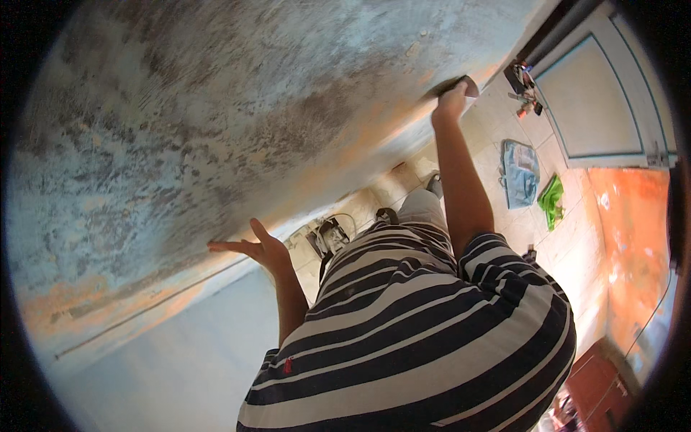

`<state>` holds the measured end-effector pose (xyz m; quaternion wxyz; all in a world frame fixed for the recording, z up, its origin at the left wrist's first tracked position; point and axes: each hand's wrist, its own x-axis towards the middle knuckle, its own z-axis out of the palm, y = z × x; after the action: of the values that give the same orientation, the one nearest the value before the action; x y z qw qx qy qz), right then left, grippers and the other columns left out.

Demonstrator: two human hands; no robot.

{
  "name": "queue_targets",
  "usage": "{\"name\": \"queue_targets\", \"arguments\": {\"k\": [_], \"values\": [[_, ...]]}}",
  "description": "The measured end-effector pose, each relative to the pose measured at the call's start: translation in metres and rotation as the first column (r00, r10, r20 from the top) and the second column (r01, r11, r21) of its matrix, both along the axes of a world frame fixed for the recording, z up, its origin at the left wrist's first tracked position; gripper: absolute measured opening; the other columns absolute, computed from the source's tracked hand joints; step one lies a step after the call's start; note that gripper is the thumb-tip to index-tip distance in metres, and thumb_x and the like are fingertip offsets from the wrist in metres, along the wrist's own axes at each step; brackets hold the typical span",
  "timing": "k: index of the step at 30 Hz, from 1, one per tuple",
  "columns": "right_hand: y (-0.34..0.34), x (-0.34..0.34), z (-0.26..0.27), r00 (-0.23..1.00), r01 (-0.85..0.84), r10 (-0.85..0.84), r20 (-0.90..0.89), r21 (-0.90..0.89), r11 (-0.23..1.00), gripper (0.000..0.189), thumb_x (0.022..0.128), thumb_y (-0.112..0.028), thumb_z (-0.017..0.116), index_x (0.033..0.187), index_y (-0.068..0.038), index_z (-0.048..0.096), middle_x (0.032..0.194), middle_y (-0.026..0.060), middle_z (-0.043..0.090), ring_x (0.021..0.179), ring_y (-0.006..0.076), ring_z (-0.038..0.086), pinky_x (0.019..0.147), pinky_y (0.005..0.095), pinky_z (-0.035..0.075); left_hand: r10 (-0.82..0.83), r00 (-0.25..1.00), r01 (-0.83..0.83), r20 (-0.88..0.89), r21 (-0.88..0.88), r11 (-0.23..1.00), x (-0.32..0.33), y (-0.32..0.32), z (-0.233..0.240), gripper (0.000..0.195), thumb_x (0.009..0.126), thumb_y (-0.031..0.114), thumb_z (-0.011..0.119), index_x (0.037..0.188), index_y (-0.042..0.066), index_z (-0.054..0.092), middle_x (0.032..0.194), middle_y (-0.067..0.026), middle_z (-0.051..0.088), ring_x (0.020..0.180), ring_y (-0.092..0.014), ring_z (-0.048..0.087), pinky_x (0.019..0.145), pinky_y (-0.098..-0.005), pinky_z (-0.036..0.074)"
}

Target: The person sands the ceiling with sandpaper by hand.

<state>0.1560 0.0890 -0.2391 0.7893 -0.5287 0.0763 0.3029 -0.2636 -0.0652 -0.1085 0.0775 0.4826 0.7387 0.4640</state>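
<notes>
A worn wall with patchy blue, grey and orange surface fills the upper left. My right hand is closed round a dark, flat hand tool, blurred, its face at the wall near the right end; its exact kind cannot be told. My left hand is held up at the wall's lower part with its fingers spread and nothing in it. The fingertips are at or close to the wall surface; whether they touch is unclear.
A light blue folded item and a green cloth lie on the tiled floor. Small items stand by a white panelled door. Dark equipment sits below the wall. An orange wall is at right.
</notes>
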Motion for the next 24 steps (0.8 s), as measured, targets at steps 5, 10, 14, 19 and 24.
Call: {"name": "queue_targets", "arguments": {"k": [5, 10, 14, 19, 24], "values": [[-0.009, -0.14, -0.076, 0.992, -0.003, 0.037, 0.119, -0.271, 0.963, 0.073, 0.106, -0.042, 0.039, 0.154, 0.008, 0.018, 0.157, 0.0292, 0.033, 0.146, 0.0399, 0.032, 0.121, 0.0429, 0.026, -0.042, 0.994, 0.04, -0.097, -0.017, 0.999, 0.0, 0.007, -0.004, 0.106, 0.098, 0.051, 0.058, 0.158, 0.013, -0.02, 0.162, -0.0211, -0.026, 0.152, -0.038, -0.017, 0.12, -0.0646, 0.004], [-0.021, -0.157, -0.095, 0.762, -0.304, 0.196, -0.617, -0.075, 0.95, 0.033, 0.102, -0.03, 0.048, 0.13, -0.014, 0.054, 0.123, 0.0098, 0.058, 0.105, 0.0295, 0.058, 0.083, 0.0566, 0.051, -0.083, 0.994, 0.082, -0.077, -0.011, 0.997, -0.007, -0.002, -0.006, 0.104, 0.097, 0.049, 0.06, 0.159, 0.018, -0.018, 0.162, -0.0209, -0.027, 0.152, -0.04, -0.015, 0.117, -0.0685, 0.01], [0.003, -0.019, -0.049, 0.985, 0.059, -0.074, -0.159, -0.102, 0.993, 0.045, 0.103, -0.04, 0.047, 0.112, 0.003, 0.059, 0.104, 0.0108, 0.064, 0.088, 0.0262, 0.061, 0.079, 0.0409, 0.051, -0.101, 0.989, 0.096, -0.113, -0.046, 0.994, -0.018, -0.009, -0.015, 0.104, 0.097, 0.044, 0.062, 0.159, 0.02, -0.018, 0.162, -0.0208, -0.028, 0.152, -0.042, -0.014, 0.115, -0.0706, 0.015], [0.005, -0.072, -0.051, 0.961, 0.1, -0.05, 0.27, -0.174, 0.98, 0.07, 0.106, -0.041, 0.04, 0.146, 0.016, 0.03, 0.147, 0.0332, 0.042, 0.136, 0.0417, 0.043, 0.116, 0.0428, 0.031, -0.118, 0.983, 0.113, -0.143, -0.039, 0.993, -0.015, -0.009, -0.009, 0.105, 0.097, 0.041, 0.063, 0.159, 0.02, -0.018, 0.161, -0.0224, -0.028, 0.152, -0.046, -0.01, 0.114, -0.0707, 0.018], [-0.018, -0.224, -0.11, 0.967, -0.085, 0.026, -0.253, -0.225, 0.971, 0.07, 0.103, -0.052, 0.043, 0.151, -0.002, 0.034, 0.148, 0.017, 0.048, 0.129, 0.0349, 0.051, 0.109, 0.0439, 0.041, -0.154, 0.977, 0.148, -0.147, -0.047, 0.988, -0.007, -0.007, -0.004, 0.103, 0.097, 0.029, 0.064, 0.16, 0.018, -0.017, 0.162, -0.0244, -0.026, 0.152, -0.046, -0.009, 0.116, -0.0676, 0.016]]}}
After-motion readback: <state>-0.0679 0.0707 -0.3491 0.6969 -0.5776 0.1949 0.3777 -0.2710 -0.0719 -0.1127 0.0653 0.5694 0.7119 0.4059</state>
